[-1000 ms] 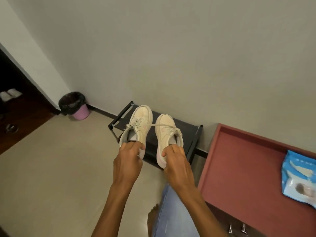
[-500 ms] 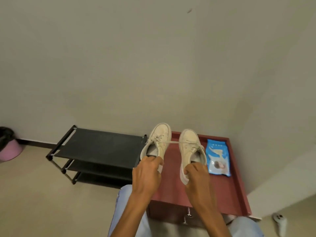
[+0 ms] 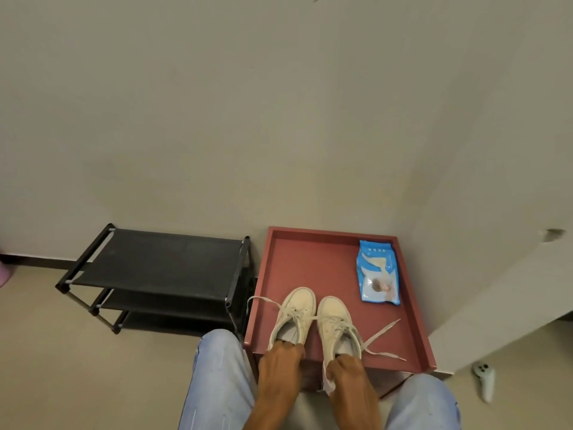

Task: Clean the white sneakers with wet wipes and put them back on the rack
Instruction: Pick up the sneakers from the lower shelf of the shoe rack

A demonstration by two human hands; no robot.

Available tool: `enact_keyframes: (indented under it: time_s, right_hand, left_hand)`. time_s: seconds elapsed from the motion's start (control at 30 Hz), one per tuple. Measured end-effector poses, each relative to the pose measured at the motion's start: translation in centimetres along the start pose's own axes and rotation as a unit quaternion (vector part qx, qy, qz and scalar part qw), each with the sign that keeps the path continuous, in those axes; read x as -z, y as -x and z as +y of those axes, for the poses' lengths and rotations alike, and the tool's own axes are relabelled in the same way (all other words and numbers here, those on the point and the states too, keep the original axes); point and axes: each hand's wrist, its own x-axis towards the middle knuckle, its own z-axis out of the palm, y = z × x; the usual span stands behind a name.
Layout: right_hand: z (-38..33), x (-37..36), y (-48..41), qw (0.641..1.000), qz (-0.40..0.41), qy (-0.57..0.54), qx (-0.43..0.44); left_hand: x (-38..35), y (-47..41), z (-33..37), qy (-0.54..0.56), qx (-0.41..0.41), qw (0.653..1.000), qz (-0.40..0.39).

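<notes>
White sneakers (image 3: pixel 298 308), a second ago over the black rack (image 3: pixel 161 259), now rest at the red desk's (image 3: pixel 310 262) near edge. The left hand (image 3: pixel 279 361) and right hand (image 3: pixel 347 372) each grip a heel, fingers hooked inside. Wiping can start: the wipes pack (image 3: pixel 377 273) lies unblocked near the far right corner, though loose laces (image 3: pixel 383 332) sprawl.

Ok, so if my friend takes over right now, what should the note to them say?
Left hand: grips the heel of the left white sneaker.
Right hand: grips the heel of the right white sneaker.
Both sneakers sit side by side on the red cabinet top, laces loose. The wet wipes pack lies on it too, beyond them to the right. The black shoe rack stands left of the cabinet.
Done: sneakers are off the rack.
Left: take a wipe, clean both, put them back on the rack.
</notes>
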Motion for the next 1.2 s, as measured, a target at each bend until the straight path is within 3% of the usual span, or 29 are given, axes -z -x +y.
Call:
enact_keyframes:
  time_s: [0.17, 0.53, 0.83, 1.2]
  right_hand:
    - [1.2, -4.3, 1.0, 0.997, -0.059, 0.048, 0.006]
    - [-0.4, -2.6, 1.7, 0.996, -0.049, 0.074, 0.017]
    - [0.2, -2.9, 2.2, 0.998, -0.008, 0.045, 0.043]
    - [0.2, -3.4, 1.4, 0.997, -0.063, 0.035, 0.008]
  left_hand:
    - [-2.8, 1.4, -2.0, 0.012, -0.052, 0.998, -0.039]
    - [-4.4, 1.1, -3.4, 0.061, -0.059, 0.995, -0.051]
    - [-4.7, 1.4, -3.5, 0.004, -0.077, 0.996, -0.051]
    - [-3.7, 2.1, -2.9, -0.017, -0.07, 0.994, -0.087]
